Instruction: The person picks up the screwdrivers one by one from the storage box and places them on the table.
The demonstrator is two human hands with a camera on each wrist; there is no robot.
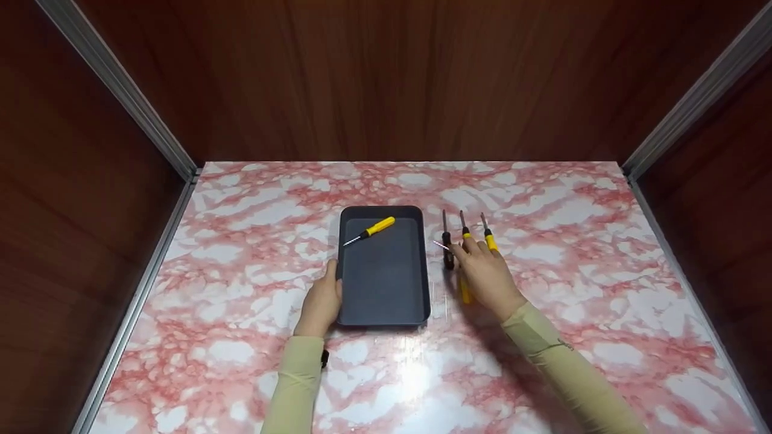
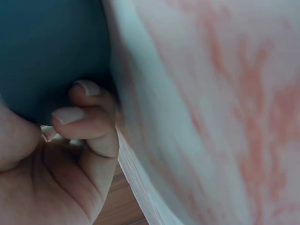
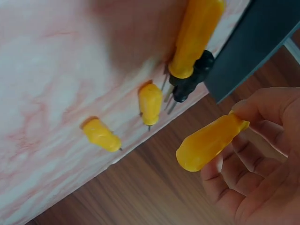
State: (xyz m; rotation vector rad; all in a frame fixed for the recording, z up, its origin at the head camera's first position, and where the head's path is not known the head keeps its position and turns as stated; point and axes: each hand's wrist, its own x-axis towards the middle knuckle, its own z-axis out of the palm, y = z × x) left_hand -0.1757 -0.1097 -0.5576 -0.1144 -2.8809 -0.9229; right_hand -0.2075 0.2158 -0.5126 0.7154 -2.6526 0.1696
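Observation:
A dark grey rectangular tray (image 1: pixel 386 283) lies on the table in the head view, with a yellow-handled screwdriver (image 1: pixel 380 226) slanting across its far end. My left hand (image 1: pixel 321 303) grips the tray's left side; curled fingertips (image 2: pixel 77 115) press against it in the left wrist view. Over the tools right of the tray, my right hand (image 1: pixel 490 278) pinches another yellow screwdriver (image 3: pixel 211 143) between thumb and fingers, its shaft pointing left. Beneath and around that hand lie a black screwdriver (image 1: pixel 447 258) and several yellow-handled ones (image 3: pixel 150 104), partly hidden from the head view.
The table (image 1: pixel 241 301) has a red-and-white marbled top. Dark wood panels (image 1: pixel 386 78) stand behind it and at both sides, with metal rails (image 1: pixel 132 114) along the corners.

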